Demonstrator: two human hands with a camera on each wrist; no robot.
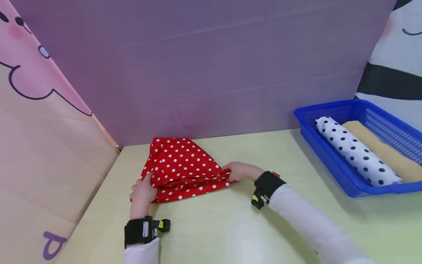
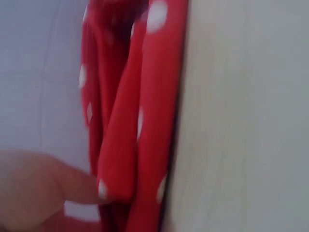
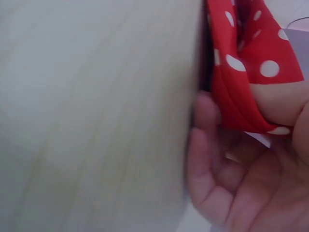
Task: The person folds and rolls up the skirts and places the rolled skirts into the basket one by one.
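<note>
A red cloth with white polka dots lies on the table, its near edge turned up in loose folds. At its left side, my left hand grips the folded edge. The left wrist view shows a digit of that hand against the fold; the other fingers are mostly hidden. My right hand pinches the cloth's right corner. In the right wrist view, the thumb lies over the cloth layers, with curled fingers beneath, close to the tabletop.
To the right stands a blue plastic basket, holding a rolled white cloth with black dots and a tan cloth bundle. A purple backdrop rises behind the pale table. A printed sheet hangs at the left.
</note>
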